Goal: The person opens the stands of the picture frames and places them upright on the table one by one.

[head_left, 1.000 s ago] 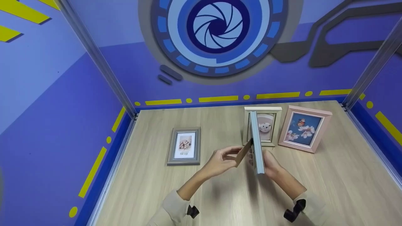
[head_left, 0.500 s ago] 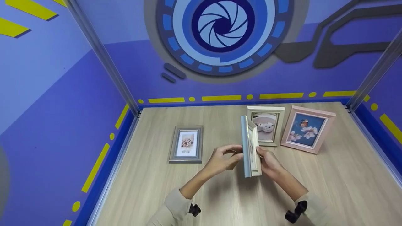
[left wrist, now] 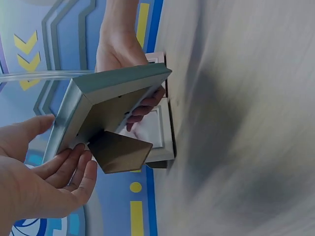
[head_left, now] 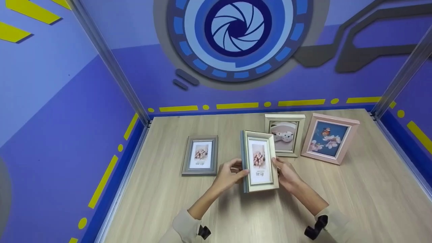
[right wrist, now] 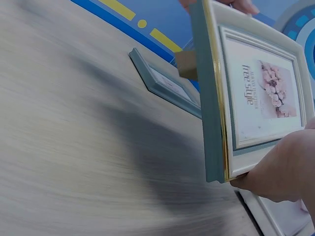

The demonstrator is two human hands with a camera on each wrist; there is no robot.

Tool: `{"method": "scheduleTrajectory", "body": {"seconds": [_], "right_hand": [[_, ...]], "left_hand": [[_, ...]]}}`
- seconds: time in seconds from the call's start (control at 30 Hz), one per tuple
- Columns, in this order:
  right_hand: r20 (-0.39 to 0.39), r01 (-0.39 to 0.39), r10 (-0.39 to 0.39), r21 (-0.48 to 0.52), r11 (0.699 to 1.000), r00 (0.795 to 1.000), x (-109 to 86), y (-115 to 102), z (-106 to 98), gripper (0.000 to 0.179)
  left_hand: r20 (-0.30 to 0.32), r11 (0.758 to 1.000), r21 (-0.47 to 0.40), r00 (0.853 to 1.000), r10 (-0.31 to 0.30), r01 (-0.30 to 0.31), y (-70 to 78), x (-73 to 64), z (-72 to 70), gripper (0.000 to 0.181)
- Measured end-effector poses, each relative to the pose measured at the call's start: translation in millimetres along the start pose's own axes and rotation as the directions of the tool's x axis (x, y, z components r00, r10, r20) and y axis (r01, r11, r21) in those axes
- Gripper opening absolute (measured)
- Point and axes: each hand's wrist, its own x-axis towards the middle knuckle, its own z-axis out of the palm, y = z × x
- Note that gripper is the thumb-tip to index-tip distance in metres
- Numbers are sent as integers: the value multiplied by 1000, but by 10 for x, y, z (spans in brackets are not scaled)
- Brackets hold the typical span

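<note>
Two bare hands hold a rectangular cream picture frame with a blue-green outer edge (head_left: 259,161) above the pale wood-grain tabletop (head_left: 152,202), in front of and to the left of a standing cream rectangular frame (head_left: 285,135). The left hand (head_left: 227,174) has its thumb at one long edge and its bent fingers at the back, close to a flat brown support leg, apparently of board (left wrist: 122,153), that is swung out. The right hand (head_left: 287,172) pinches the opposite edge, thumb on the front.

The leg seems the likeliest trouble: if it is not spread far enough — or the left fingers nudge it inward — the held frame could topple backward once set down. The fingertip hold looks light, so a slip could twist the frame or drop it on a corner. A wide swing of the right hand might knock the standing cream frame into the pink rectangular frame (head_left: 330,139) just to its right. The grey rectangular frame (head_left: 200,156), lying well to the left of the standing cream frame, seems less at risk. How firmly either hand presses cannot be told.
</note>
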Motion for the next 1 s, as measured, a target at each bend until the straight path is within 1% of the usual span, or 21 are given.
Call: {"method": "scheduleTrajectory", "body": {"seconds": [0.07,0.17,0.23,0.33,0.4,0.53,0.63,0.7,0.73,0.8,0.87,0.9,0.93,0.97,1.0], "right_hand": [[-12,0,0,5,1000,1000,10,-2,14,50],[-41,4,-3,17,1000,999,25,-1,41,44],[-45,18,-19,-11,1000,999,32,3,67,46],[-36,48,-51,-79,996,998,36,12,113,54],[-37,68,-73,-125,990,997,35,14,141,55],[-53,92,-103,-173,981,993,38,6,180,53],[-81,130,-153,-236,963,985,43,19,223,53],[-111,160,-202,-301,940,973,47,32,259,52],[-131,176,-232,-340,924,964,54,40,274,50],[-150,215,-302,-424,880,941,72,53,294,48],[-151,248,-366,-500,830,918,96,63,306,47],[-144,269,-401,-538,799,905,110,67,310,46],[-135,282,-424,-566,775,895,125,70,317,45],[-122,295,-441,-584,756,889,139,73,325,44],[-114,303,-450,-594,746,886,153,73,335,43]], "left_hand": [[-6,1000,-18,1000,-23,22,-38,-11,-11,40],[-14,999,-24,999,-31,30,-94,-17,-34,43],[-19,1000,-15,1000,-25,25,-135,-15,-60,43],[-23,1000,-9,1000,-11,11,-202,-10,-121,41],[-32,1000,-18,999,-15,15,-241,-7,-156,43],[-46,999,-43,998,-35,33,-312,12,-199,45],[-52,998,-57,998,-28,25,-377,23,-231,50],[-55,996,-83,998,-17,12,-426,26,-253,56],[-59,997,-80,998,-8,3,-451,31,-262,57],[-71,997,-78,997,0,-6,-491,44,-271,58],[-90,998,-66,996,10,-17,-526,60,-278,57],[-101,998,-55,995,20,-25,-539,69,-281,57],[-113,999,-45,993,24,-29,-548,79,-283,57],[-125,998,-47,992,30,-36,-556,90,-285,58],[-136,998,-52,990,38,-45,-562,102,-289,59]]}}
